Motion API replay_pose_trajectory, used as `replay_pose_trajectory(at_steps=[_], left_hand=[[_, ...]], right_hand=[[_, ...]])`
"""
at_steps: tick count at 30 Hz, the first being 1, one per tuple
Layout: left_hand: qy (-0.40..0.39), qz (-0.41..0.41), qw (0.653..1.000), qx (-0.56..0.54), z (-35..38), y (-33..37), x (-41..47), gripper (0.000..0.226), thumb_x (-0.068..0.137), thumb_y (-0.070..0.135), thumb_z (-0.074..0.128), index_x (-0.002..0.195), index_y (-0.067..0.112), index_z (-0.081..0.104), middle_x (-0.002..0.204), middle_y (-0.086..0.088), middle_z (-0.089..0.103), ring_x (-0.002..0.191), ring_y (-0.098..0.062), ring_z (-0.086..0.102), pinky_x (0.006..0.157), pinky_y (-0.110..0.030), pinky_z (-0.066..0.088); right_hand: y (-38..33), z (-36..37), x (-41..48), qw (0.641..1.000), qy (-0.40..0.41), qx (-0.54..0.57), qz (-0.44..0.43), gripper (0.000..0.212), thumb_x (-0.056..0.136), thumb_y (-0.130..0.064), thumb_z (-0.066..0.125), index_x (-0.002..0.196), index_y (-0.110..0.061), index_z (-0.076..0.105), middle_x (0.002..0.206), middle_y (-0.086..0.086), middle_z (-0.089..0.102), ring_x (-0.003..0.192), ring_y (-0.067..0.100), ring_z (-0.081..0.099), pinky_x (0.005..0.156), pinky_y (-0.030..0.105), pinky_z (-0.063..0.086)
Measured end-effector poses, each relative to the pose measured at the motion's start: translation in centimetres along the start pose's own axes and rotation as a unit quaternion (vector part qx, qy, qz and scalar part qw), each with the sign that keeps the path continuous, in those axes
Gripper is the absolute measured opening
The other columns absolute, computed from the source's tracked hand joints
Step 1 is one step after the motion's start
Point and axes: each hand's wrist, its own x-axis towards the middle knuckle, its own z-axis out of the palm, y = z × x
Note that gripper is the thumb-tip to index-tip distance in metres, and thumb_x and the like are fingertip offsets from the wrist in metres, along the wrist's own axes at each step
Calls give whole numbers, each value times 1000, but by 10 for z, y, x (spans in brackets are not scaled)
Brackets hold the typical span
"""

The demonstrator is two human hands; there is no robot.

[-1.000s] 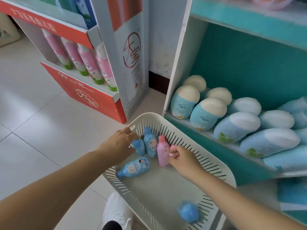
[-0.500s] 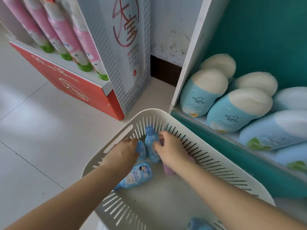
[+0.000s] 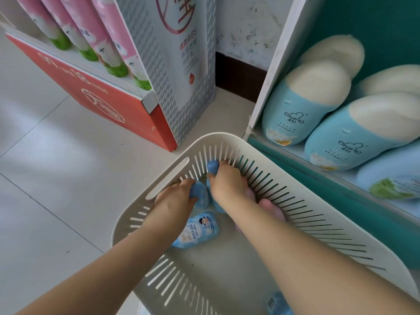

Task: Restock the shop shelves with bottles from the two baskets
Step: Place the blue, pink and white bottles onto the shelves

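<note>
A white slotted basket (image 3: 302, 189) stands on the floor against the teal shelf (image 3: 302, 176). Both my hands are down in its far corner. My left hand (image 3: 175, 201) is closed around a small blue bottle (image 3: 201, 196). My right hand (image 3: 229, 180) grips another blue bottle (image 3: 212, 167) whose cap sticks out above the fingers, and a pink bottle (image 3: 270, 208) shows partly under that wrist. One blue bottle (image 3: 197, 230) lies flat on the basket floor below my hands. Another blue one (image 3: 277, 304) lies at the near end.
Large blue bottles with cream caps (image 3: 304, 103) lie in rows on the teal shelf at right. A red display stand (image 3: 109, 103) with pink tubes (image 3: 109, 42) is at left, a grey printed panel (image 3: 181, 76) beside it. Pale tiled floor (image 3: 56, 178) spreads to the left.
The view has dropped closer to the basket. My right hand has moved from the pink bottle to the blue one in the corner and closed on it. The left hand keeps its grip.
</note>
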Motion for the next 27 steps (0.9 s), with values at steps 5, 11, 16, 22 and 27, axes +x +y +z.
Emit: replay_pose_trajectory(at_steps=[5, 11, 16, 22, 27], left_hand=[[2, -1, 1000, -6, 0, 0, -1, 37, 95, 31, 48, 130, 21, 44, 115, -5, 59, 105, -21, 56, 86, -28, 42], [-20, 2, 1000, -2, 2, 2, -1, 35, 96, 28, 45, 130, 17, 42, 110, -8, 60, 102, -23, 56, 81, -30, 42], [-32, 1, 999, -6, -12, 7, -12, 34, 95, 24, 47, 128, 13, 44, 111, -12, 60, 104, -28, 58, 81, -32, 42], [-4, 29, 1000, -10, -57, 27, -35, 28, 95, 28, 47, 115, 9, 47, 104, -13, 64, 98, -30, 59, 76, -33, 40], [50, 46, 995, -68, -114, 53, -69, 32, 96, 38, 42, 102, 6, 44, 91, -14, 59, 86, -30, 55, 69, -30, 34]], right_hand=[[4, 1, -9, 997, 36, -49, -38, 30, 96, -33, 48, 121, -16, 49, 123, 5, 57, 117, 27, 52, 86, 31, 39], [25, 0, -23, 996, 33, 15, -76, 10, 85, -33, 56, 88, -27, 48, 99, 1, 62, 96, 28, 58, 77, 38, 49], [38, -28, -51, 989, -13, 82, -123, 21, 81, -16, 69, 99, -14, 58, 96, 1, 63, 87, 19, 57, 79, 30, 46], [36, -69, -91, 985, -3, 99, -140, 19, 82, -19, 69, 97, -15, 58, 93, -1, 62, 86, 18, 57, 76, 27, 45], [29, -122, -136, 987, 24, 69, -142, 23, 81, -30, 70, 91, -15, 55, 91, 1, 61, 84, 19, 55, 68, 26, 38]])
